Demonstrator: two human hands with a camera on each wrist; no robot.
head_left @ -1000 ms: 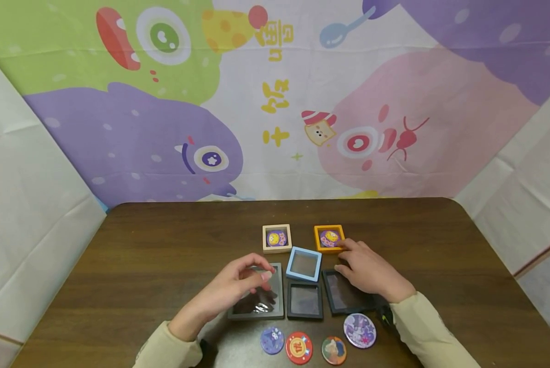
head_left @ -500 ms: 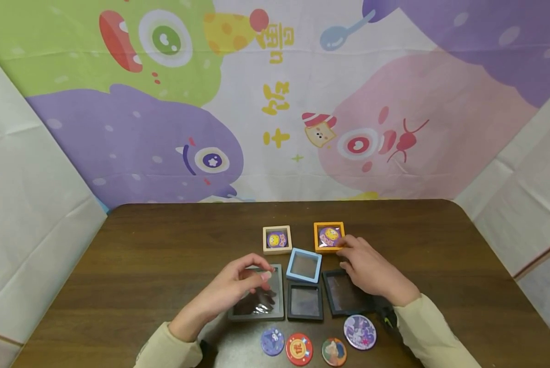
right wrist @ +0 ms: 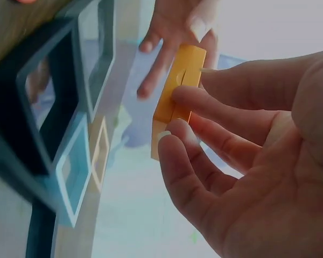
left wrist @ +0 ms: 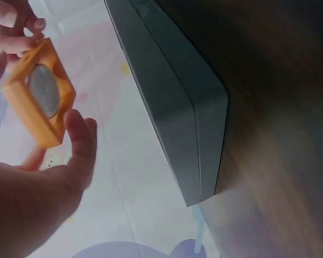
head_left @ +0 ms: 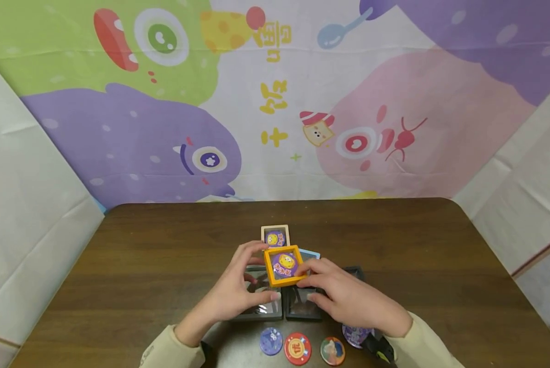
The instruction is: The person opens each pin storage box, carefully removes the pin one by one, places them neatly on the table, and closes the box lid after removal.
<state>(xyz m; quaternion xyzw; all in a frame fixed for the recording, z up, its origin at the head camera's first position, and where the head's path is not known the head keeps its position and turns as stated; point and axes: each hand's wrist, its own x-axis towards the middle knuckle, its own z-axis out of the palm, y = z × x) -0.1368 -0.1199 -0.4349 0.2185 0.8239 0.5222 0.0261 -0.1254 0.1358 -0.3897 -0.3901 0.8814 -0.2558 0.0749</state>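
Observation:
An orange display frame [head_left: 275,278] with a purple round badge [head_left: 285,264] inside hangs above the table. My right hand [head_left: 348,294] pinches its right edge; the right wrist view shows thumb and fingers on the orange frame [right wrist: 192,62]. My left hand [head_left: 229,283] is at its left side, fingers spread, index fingertip right at the upper left corner and thumb below the lower edge. From the left wrist, the frame [left wrist: 29,107] shows the grey back of the badge [left wrist: 43,90]. Beneath the hands lie a grey frame [head_left: 256,316], partly hidden, and a small black frame [head_left: 302,316].
A beige frame [head_left: 275,228] with a badge stands behind. A light blue frame [head_left: 312,254] and a larger black frame [head_left: 355,271] are partly covered. Along the front lie round badges: blue [head_left: 271,341], red [head_left: 297,348], green-orange [head_left: 333,351] and purple [head_left: 355,335].
The right hand has lifted the orange frame from the back right and carried it left and toward me. My left hand has opened wider and come up to its left side.

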